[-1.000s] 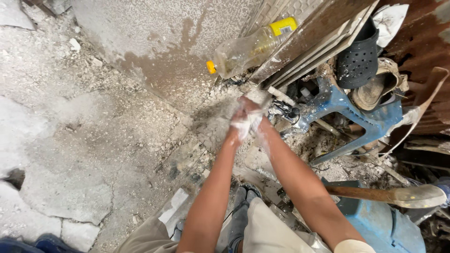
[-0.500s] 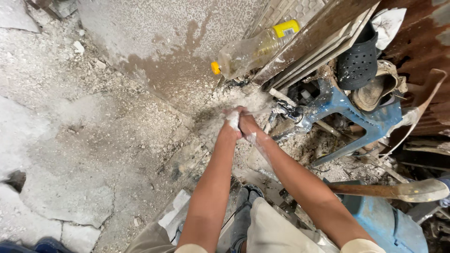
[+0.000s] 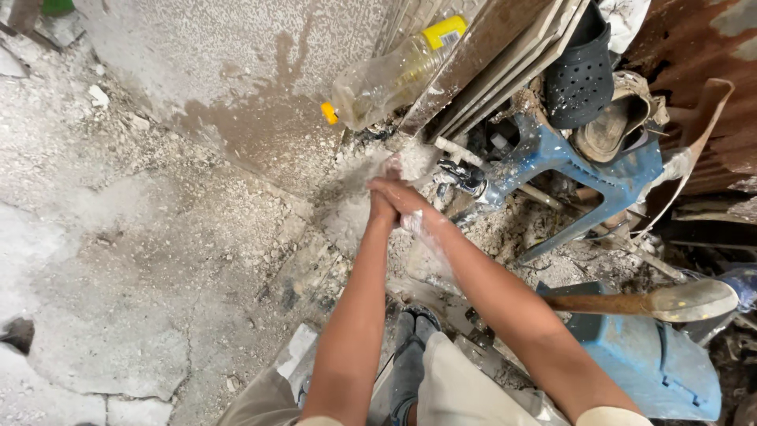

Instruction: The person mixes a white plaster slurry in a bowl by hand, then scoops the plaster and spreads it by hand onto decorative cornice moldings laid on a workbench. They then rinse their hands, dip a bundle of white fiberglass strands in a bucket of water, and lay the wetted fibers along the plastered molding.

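My left hand (image 3: 382, 211) and my right hand (image 3: 408, 197) are pressed together in front of me, the right one lying over the left. White foam or wet dust clings to the right wrist and forearm. Neither hand holds an object. Just beyond the fingertips, a metal tap (image 3: 460, 176) sticks out near the wall base, with a pale splash of water (image 3: 410, 162) beside it. The wet concrete floor (image 3: 260, 134) is dark brown above the hands.
An empty plastic bottle (image 3: 386, 75) with a yellow cap leans on stacked boards (image 3: 489, 55). An overturned blue plastic stool (image 3: 568, 162), a black clog (image 3: 579, 75) and a worn sandal (image 3: 611, 130) lie right. A wooden-handled tool (image 3: 631, 303) rests on a blue container (image 3: 654, 363).
My hands have come down and back from the tap towards me, staying pressed together. The white foam around them has thinned.
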`<state>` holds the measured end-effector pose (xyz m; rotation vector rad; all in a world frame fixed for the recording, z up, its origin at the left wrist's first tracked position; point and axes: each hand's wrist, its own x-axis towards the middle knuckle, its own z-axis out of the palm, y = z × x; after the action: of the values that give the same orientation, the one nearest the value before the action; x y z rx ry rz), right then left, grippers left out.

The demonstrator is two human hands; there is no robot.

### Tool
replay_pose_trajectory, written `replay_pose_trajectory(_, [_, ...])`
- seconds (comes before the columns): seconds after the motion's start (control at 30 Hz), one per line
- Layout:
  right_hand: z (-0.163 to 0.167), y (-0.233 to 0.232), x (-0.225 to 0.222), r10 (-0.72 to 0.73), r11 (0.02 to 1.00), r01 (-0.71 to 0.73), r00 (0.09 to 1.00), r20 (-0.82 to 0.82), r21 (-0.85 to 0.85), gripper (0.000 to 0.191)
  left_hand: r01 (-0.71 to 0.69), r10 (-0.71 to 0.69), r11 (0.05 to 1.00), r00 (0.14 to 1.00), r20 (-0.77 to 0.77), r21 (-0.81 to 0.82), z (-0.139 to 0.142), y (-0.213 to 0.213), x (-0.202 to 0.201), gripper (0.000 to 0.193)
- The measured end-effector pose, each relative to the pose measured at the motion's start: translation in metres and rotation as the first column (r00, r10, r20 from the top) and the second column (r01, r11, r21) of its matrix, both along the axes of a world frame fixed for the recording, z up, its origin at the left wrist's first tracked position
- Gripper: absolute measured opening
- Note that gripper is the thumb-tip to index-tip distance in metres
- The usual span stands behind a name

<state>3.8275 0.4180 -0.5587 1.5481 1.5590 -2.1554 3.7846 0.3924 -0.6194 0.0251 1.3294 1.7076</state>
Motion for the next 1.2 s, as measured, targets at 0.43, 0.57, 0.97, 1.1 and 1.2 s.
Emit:
replay_pose_trajectory(0.43, [-0.006,0.019,-0.063,0.040,0.966,-0.090,0.978,-0.205,-0.243,0.019,-0.072,0.071,0.997,0.997,-0.033,-0.040,0.022,-0.071,0.005,0.057])
replay_pose_trajectory(0.57, [0.007,0.021,-0.069,0.092,0.993,-0.100,0.988,-0.122,-0.057,0.017,-0.090,0.098,0.995,0.973,0.210,-0.050,0.063,-0.070,0.023,0.074])
replay_pose_trajectory(0.97, [-0.037,-0.011,0.002,-0.092,0.978,0.142,0.951,-0.296,0.150,0.038,-0.020,0.035,0.999,0.830,0.556,-0.032,-0.031,-0.007,-0.012,0.035])
replay_pose_trajectory(1.1, [-0.023,-0.042,0.035,0.054,0.972,-0.021,0.989,-0.135,0.236,0.059,0.080,-0.106,0.914,0.993,-0.044,-0.398,-0.031,0.020,-0.027,0.036])
replay_pose_trajectory(1.2, [-0.012,-0.060,0.040,-0.035,0.998,0.028,0.992,-0.120,-0.060,0.086,-0.143,-0.121,0.891,0.840,-0.530,-0.432,-0.025,0.032,-0.025,0.035])
